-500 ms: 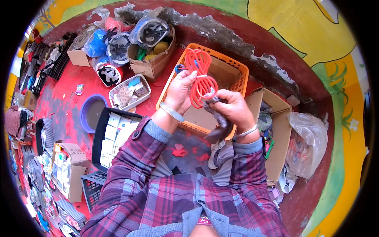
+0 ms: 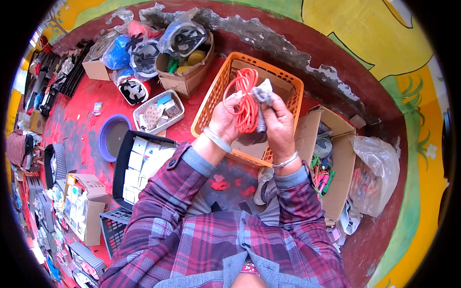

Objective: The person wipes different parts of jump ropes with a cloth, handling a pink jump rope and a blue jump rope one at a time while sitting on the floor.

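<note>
My left hand [image 2: 227,116] is closed around the left side of a coiled red cable [image 2: 247,103], bundled at its middle. In my right hand [image 2: 278,122] is a grey cloth [image 2: 263,93], pinched in the fingers and pressed against the coil's right side. Part of the cloth hangs below the coil. Both hands are raised over an orange plastic basket [image 2: 201,111] with perforated walls. Cardboard shows inside the basket; my hands and the coil hide part of its inside.
Right of the basket stands an open cardboard box [image 2: 339,177] with cords, beside a clear plastic bag [image 2: 374,173]. To the left are a white basket [image 2: 158,126], a purple basin [image 2: 106,150] and a black crate [image 2: 120,180] of white boxes. Bagged helmets [image 2: 144,60] sit farther back.
My right hand has brought the cloth up, from hanging below the coil to its upper right side. The coil has turned more upright and shifted slightly right with my left hand.
</note>
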A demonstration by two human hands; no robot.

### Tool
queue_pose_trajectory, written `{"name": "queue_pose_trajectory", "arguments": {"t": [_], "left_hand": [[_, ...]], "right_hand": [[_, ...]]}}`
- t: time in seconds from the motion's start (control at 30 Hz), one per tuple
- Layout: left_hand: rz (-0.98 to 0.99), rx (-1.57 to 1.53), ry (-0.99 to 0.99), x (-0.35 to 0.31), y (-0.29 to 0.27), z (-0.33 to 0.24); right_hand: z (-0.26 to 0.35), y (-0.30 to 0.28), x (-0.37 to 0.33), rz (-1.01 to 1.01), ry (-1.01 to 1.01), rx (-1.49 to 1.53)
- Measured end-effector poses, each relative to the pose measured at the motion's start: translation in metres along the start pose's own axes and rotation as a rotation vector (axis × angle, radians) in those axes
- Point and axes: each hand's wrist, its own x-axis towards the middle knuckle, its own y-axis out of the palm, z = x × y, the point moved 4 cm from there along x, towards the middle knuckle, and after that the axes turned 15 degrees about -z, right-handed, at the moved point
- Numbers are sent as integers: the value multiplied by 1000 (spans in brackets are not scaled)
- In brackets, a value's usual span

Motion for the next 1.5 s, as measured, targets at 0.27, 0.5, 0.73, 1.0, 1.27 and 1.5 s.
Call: {"name": "queue_pose_trajectory", "arguments": {"t": [0.27,0.5,0.73,1.0,1.27,1.5], "left_hand": [[-31,-5,70,-1,-7,-13],[36,-100,-23,-11,-5,-30],[86,-108,-39,-10,4,-29],[-56,3,30,-8,13,-23],[-257,381,131,8,-20,-35],[-444,553,-18,44,-69,-10]], "right_hand": [[6,25,-32,35,-253,-189],[19,36,-37,319,-64,24],[13,-12,-5,-105,401,607],[8,-2,-14,65,292,354],[-7,-137,45,-333,259,779],[13,-162,46,-494,251,845]]}}
